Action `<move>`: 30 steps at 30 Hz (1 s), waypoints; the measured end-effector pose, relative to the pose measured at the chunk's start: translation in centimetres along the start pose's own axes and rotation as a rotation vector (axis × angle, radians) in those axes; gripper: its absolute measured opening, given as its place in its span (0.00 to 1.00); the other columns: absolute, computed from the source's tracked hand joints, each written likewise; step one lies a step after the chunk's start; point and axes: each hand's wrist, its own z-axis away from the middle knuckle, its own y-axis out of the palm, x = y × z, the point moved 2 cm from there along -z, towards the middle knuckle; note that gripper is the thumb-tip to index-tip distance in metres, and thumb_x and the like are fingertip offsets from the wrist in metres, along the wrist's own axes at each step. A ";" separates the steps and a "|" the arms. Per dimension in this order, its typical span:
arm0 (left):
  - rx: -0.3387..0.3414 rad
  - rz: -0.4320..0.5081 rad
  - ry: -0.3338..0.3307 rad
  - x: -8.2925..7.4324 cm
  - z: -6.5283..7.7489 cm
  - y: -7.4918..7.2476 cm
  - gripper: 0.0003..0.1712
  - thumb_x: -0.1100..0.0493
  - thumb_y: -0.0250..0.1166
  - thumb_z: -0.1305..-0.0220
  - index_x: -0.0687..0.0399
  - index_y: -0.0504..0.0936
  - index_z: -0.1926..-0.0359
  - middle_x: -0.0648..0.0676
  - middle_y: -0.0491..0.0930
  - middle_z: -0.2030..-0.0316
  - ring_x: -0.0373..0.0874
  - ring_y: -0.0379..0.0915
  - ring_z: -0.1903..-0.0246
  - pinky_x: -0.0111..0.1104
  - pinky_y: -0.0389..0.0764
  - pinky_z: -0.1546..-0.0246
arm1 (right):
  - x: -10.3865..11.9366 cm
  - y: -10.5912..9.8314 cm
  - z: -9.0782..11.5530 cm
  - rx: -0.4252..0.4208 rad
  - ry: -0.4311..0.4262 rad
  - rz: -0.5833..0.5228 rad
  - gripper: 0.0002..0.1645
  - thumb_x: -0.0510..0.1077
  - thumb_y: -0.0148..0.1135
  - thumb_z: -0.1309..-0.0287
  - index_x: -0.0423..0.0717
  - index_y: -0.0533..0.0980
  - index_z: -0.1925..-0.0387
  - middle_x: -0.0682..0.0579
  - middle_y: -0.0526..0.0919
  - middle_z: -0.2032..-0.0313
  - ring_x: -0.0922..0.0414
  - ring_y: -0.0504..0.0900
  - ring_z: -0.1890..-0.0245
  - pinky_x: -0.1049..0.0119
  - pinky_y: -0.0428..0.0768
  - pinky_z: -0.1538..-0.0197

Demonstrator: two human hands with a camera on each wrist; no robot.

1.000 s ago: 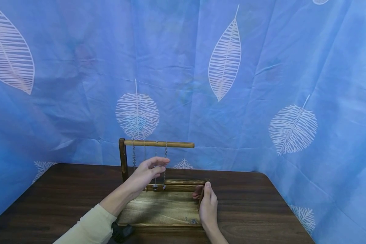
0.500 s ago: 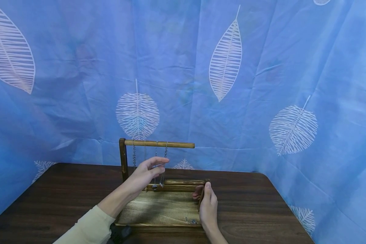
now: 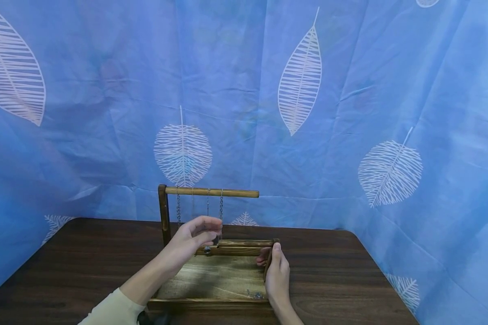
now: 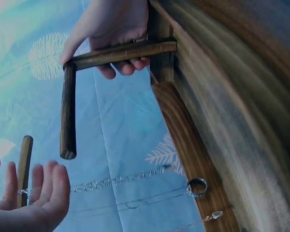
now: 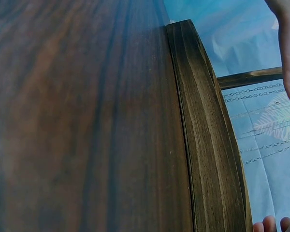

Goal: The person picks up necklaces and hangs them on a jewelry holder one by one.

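A wooden jewelry stand (image 3: 227, 299) has an upper bar (image 3: 240, 193), a lower bar and a shallow tray. Several silver necklaces hang from the upper bar. My left hand (image 3: 189, 238) is at the rightmost necklace (image 3: 221, 205), fingertips right by its chain. In the left wrist view, the left fingers (image 4: 53, 188) are nearly straight and overlap that chain (image 4: 111, 181), with the thumb apart. My right hand (image 3: 278, 275) grips the stand's right post, thumb on the near side and fingers behind. A ring-shaped pendant (image 4: 197, 187) hangs on another necklace.
Small silver jewelry (image 3: 258, 295) lies at the tray's front right corner. The stand rests on a dark wooden table (image 3: 329, 275). Behind it hangs a blue cloth (image 3: 244, 149) with white leaf prints.
My left hand has come down and slightly back to the left, its fingers a little more bent. The rightmost chain swung left and hangs straighter now. My right hand stays on the post.
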 end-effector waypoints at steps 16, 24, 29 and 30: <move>0.385 0.037 0.051 4.3 1.1 4.1 0.16 0.62 0.60 0.26 0.67 0.80 0.43 0.60 0.83 0.52 0.55 0.81 0.53 0.41 0.83 0.52 | 0.4 -0.1 0.1 0.000 -0.017 0.015 0.37 0.58 0.33 0.19 0.32 0.78 0.60 0.40 0.81 0.70 0.47 0.81 0.68 0.57 0.82 0.60; 0.485 -0.067 -0.038 7.2 0.1 6.0 0.15 0.61 0.58 0.25 0.66 0.82 0.45 0.60 0.83 0.55 0.45 0.80 0.66 0.30 0.81 0.67 | 0.0 -0.2 0.0 0.006 -0.013 0.028 0.36 0.58 0.33 0.19 0.35 0.79 0.61 0.41 0.81 0.70 0.47 0.81 0.67 0.57 0.82 0.58; 0.465 -0.107 -0.056 8.1 -1.0 7.0 0.14 0.62 0.58 0.25 0.67 0.84 0.48 0.57 0.84 0.59 0.40 0.75 0.73 0.28 0.76 0.74 | 0.1 -0.1 0.1 0.020 -0.004 0.033 0.37 0.59 0.31 0.19 0.34 0.78 0.59 0.41 0.80 0.69 0.47 0.81 0.67 0.55 0.81 0.58; 0.453 -0.117 -0.060 8.3 -1.3 7.2 0.13 0.63 0.58 0.25 0.66 0.84 0.49 0.56 0.84 0.59 0.41 0.74 0.73 0.28 0.75 0.74 | 0.1 -0.1 0.1 0.022 -0.003 0.033 0.37 0.59 0.31 0.19 0.34 0.78 0.59 0.41 0.80 0.69 0.47 0.81 0.67 0.55 0.81 0.58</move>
